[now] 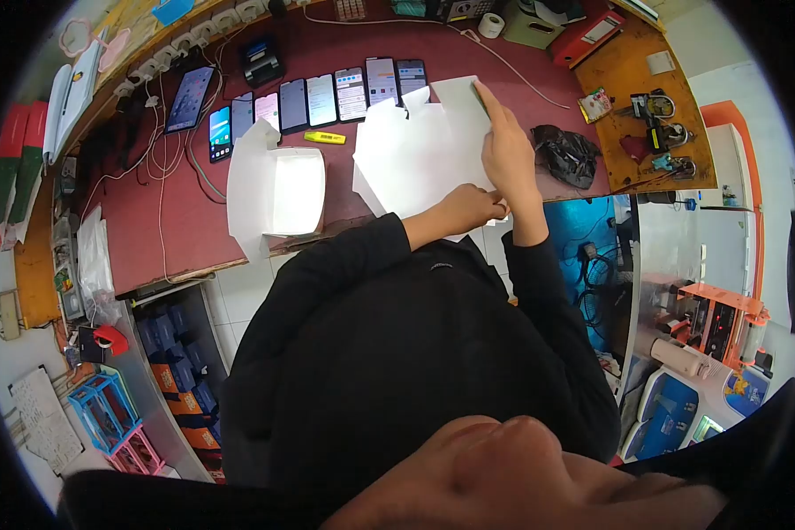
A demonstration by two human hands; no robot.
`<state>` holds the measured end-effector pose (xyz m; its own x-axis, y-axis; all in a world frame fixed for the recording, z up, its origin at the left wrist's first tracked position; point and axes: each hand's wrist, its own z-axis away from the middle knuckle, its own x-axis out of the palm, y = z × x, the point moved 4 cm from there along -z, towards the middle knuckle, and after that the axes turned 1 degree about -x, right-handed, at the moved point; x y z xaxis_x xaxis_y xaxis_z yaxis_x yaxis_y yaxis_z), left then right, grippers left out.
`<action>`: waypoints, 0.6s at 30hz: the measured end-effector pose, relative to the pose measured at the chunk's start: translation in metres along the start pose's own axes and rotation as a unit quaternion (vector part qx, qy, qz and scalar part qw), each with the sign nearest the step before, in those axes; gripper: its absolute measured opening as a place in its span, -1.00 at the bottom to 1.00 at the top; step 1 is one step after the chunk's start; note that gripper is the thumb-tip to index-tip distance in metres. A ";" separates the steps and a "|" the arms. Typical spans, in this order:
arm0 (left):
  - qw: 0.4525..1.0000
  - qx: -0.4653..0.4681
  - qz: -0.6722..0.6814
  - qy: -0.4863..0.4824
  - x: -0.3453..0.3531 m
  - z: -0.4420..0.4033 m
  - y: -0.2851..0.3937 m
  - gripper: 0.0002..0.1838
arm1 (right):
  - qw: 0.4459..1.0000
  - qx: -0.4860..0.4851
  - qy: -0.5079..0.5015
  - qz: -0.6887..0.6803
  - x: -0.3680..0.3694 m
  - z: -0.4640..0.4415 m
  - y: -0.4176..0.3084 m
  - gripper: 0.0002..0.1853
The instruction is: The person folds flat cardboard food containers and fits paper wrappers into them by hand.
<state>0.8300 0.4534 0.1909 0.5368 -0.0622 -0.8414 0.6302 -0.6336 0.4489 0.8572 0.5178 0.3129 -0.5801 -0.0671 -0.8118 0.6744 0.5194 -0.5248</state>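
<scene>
A partly unfolded white cardboard box (420, 155) with raised flaps is at the desk's front edge, before my chest. My right hand (510, 150) grips its right side, fingers stretched up along a flap. Reaching across my body, my left hand (470, 208) has its fingers curled at the box's lower right edge; the fingertips are partly hidden. Left of this stands a folded white cardboard box (299, 190), its lid open to the left. A yellow highlighter (325, 138) lies just behind that box.
Several phones (321, 99) stand in a row at the back of the red desk (185, 225). A black plastic bag (564, 156) sits to the right, near a wooden side shelf (671, 163). Cables (159, 168) trail on the left. A tissue roll (491, 26) is at the back.
</scene>
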 end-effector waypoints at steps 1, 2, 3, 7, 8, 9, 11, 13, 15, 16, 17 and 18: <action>0.997 -0.022 -0.002 -0.070 0.000 -0.001 -0.001 -0.78 | 0.999 -0.028 0.017 -0.022 -0.002 -0.001 0.003 -0.44; 0.997 -0.022 -0.004 -0.067 -0.006 -0.003 -0.004 -0.78 | 0.997 -0.056 0.035 -0.045 -0.005 -0.002 0.006 -0.45; 0.976 -0.041 0.209 0.044 -0.020 -0.002 -0.013 -0.69 | 0.997 -0.059 0.036 -0.044 -0.010 -0.003 0.010 -0.45; 0.571 -0.160 0.717 0.366 -0.085 0.005 -0.056 -0.24 | 0.984 -0.139 0.013 -0.114 -0.028 0.009 0.006 -0.67; 0.456 -0.210 0.787 0.359 -0.105 0.012 -0.064 -0.35 | 0.981 -0.168 -0.034 -0.087 -0.026 0.017 -0.003 -0.67; 0.453 -0.212 0.787 0.361 -0.107 0.013 -0.073 -0.35 | 0.975 -0.201 -0.080 -0.059 -0.021 0.022 -0.012 -0.67; 0.559 -0.338 0.692 0.307 -0.109 0.015 -0.090 -0.50 | 0.971 -0.218 -0.088 -0.047 -0.009 0.026 -0.019 -0.69; 0.525 -0.304 0.725 0.326 -0.106 0.017 -0.094 -0.59 | 0.966 -0.250 -0.006 -0.071 -0.009 0.027 -0.031 -0.68; 0.360 -0.227 0.829 0.363 -0.094 0.012 -0.088 -0.62 | 0.957 -0.252 0.016 -0.140 -0.002 0.028 -0.036 -0.68; 0.318 -0.172 0.850 0.383 -0.092 0.011 -0.083 -0.67 | 0.952 -0.197 0.091 -0.216 0.000 0.029 -0.031 -0.73; 0.317 -0.172 0.851 0.381 -0.087 0.012 -0.080 -0.67 | 0.933 -0.140 0.165 -0.288 0.002 0.031 -0.023 -0.71; 0.287 -0.151 0.874 0.362 -0.087 0.012 -0.072 -0.69 | 0.919 -0.149 0.200 -0.307 0.005 0.031 -0.019 -0.54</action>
<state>0.7315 0.4954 0.2286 0.0869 0.1639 0.9826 -0.9956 -0.0198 0.0913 0.8551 0.4810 0.3108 -0.9710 -0.1368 -0.1963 0.0447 0.7022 -0.7106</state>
